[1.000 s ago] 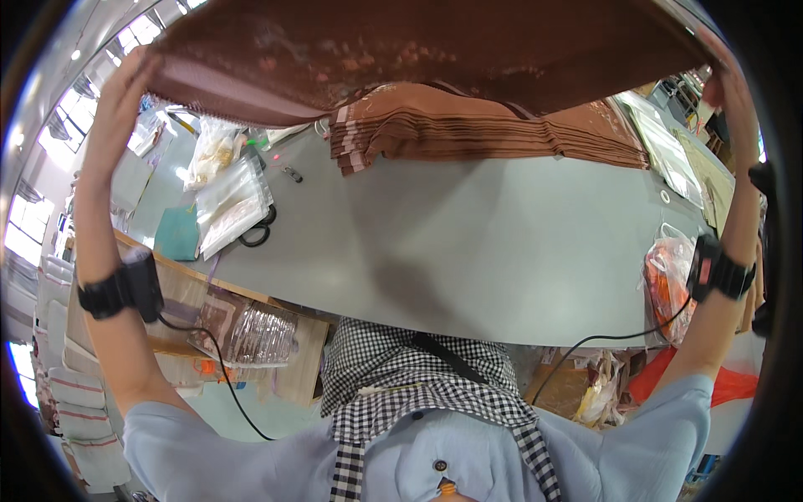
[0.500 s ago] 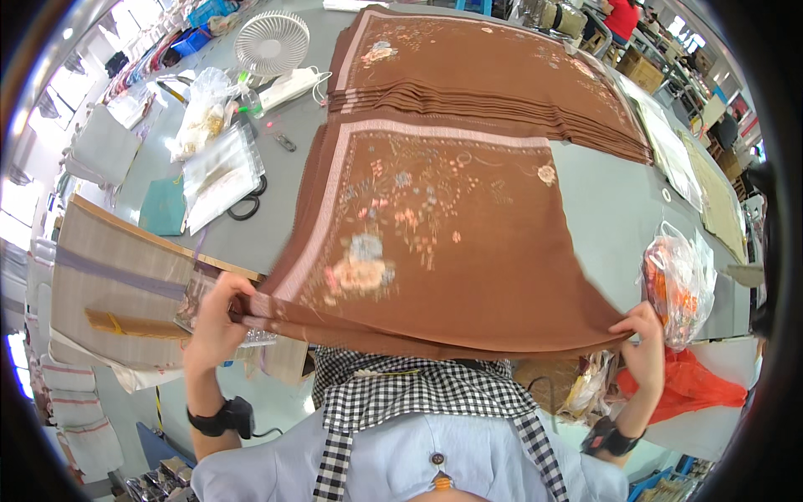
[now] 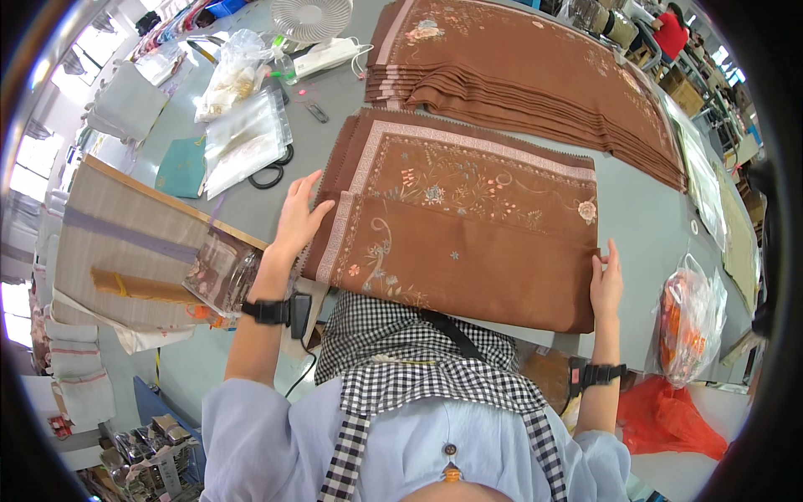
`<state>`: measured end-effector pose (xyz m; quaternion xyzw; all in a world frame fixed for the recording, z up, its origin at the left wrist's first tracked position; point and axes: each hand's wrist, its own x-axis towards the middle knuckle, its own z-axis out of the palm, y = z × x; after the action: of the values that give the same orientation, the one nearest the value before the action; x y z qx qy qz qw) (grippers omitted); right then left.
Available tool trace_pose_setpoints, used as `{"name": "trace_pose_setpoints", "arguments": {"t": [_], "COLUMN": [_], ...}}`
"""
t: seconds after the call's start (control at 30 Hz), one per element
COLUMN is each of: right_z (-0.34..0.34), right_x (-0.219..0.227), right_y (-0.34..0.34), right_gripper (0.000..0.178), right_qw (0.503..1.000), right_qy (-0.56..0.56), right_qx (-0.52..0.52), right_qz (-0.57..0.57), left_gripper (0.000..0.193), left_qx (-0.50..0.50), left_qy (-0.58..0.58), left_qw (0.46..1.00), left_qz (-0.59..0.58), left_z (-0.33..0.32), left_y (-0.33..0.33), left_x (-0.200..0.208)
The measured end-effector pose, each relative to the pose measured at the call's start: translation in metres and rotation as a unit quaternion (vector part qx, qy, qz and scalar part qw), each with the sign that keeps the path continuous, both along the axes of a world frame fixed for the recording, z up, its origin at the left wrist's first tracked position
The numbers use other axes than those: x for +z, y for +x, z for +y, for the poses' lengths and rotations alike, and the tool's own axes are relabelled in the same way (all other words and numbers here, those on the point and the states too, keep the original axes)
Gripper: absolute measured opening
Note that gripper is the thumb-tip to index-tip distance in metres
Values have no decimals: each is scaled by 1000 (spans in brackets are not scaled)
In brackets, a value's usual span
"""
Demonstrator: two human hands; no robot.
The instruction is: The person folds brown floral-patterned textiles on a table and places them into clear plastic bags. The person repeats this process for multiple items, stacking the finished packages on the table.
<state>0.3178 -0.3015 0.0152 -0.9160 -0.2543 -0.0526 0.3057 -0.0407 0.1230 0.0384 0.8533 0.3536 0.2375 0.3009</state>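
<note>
At the near edge of the grey table [image 3: 640, 222], the folded brown cloth [image 3: 477, 259] lies between your widely spread left hand [image 3: 296, 216] and loosely curved right hand [image 3: 607, 286]; the step seems to be squaring the fold, and smoothing it calls for even pressure.

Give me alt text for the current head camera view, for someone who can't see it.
A person's left hand and right hand flank a folded brown floral cloth on a grey table. Beyond it lies a stack of brown cloths; at upper left are a white fan and clear plastic bags.
</note>
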Motion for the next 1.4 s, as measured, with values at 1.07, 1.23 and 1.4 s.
{"name": "trace_pose_setpoints", "arguments": {"t": [1.07,1.23,1.4], "right_z": [28,15,75], "right_x": [-9,18,59], "right_y": [32,1,-16], "right_gripper": [51,52,36], "right_qw": [998,898,763], "right_qy": [2,214,480], "right_qx": [-42,-49,170], "right_qz": [-39,381,399], "left_gripper": [23,59,67], "left_qx": [19,-501,-434], "left_qy": [347,213,166], "left_qw": [938,839,885], "left_qz": [-2,-3,-15], "left_z": [-36,-190,-227], "left_y": [103,142,163], "left_x": [-12,-28,-48]}}
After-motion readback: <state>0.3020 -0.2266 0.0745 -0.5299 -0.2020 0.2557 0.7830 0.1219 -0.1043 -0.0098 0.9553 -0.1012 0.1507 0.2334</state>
